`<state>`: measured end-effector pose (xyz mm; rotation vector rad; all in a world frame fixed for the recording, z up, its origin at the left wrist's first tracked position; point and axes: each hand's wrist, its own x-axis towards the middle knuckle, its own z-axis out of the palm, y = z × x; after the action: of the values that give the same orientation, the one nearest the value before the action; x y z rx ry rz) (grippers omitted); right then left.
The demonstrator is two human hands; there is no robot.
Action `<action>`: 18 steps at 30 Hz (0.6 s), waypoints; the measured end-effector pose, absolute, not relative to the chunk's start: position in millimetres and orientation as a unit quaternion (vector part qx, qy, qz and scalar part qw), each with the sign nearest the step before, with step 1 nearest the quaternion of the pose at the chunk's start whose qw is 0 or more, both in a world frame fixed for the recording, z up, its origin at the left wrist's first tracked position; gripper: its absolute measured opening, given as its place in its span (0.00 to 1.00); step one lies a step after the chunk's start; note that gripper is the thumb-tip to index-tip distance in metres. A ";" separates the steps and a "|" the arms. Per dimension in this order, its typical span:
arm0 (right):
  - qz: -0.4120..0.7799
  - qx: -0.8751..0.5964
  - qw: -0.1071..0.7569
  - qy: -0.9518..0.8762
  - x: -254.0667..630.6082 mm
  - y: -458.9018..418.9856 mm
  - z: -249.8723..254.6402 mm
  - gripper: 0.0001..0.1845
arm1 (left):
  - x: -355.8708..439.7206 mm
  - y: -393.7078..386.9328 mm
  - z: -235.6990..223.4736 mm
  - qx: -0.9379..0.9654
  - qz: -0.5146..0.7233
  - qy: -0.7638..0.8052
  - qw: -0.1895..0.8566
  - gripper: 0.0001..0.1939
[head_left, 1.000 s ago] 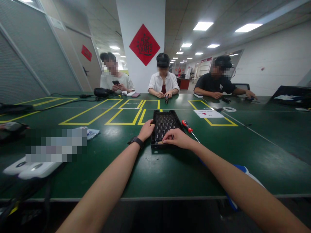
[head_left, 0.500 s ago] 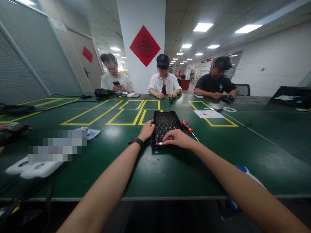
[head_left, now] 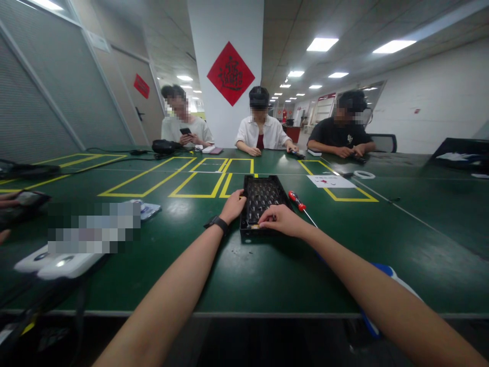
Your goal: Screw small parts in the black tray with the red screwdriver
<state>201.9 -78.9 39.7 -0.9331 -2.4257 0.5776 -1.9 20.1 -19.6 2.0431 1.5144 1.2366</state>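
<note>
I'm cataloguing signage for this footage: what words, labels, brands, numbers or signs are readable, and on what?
Red diamond sign on the pillar: apparently "招財進寶", merged into one character.
Red door sign: too small.
White paper on the table: blurred.
Black shirt emblem: unclear.
Black tray, screwdriver: none readable.

I have bare table [head_left: 260, 285] to slide across low, right up to the near wall of the black tray [head_left: 252, 236]. The left hand [head_left: 234, 205] blocks the tray's left wall, and the right hand [head_left: 282, 220] covers its near right part. On the right, a screwdriver [head_left: 297, 200] bars a flat sweep. I see a wider lane between the left wrist and the white devices [head_left: 64, 264].
</note>
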 end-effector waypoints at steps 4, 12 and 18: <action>0.201 -0.337 0.233 -0.889 202.6 -79.0 40.2 0.12 | -2.0 19.5 -19.1 0.711 0.431 0.532 0.156 0.23; 0.144 -0.338 0.229 -0.901 200.7 -80.5 41.5 0.09 | -2.2 19.2 -18.5 0.712 0.429 0.532 0.159 0.23; 0.189 -0.331 0.231 -0.895 203.2 -78.6 38.8 0.11 | -2.7 18.9 -18.7 0.715 0.428 0.532 0.153 0.23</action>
<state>203.2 -78.6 38.8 -0.9099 -2.4625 0.5198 -2.7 18.9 -18.7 2.0504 1.5248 1.2264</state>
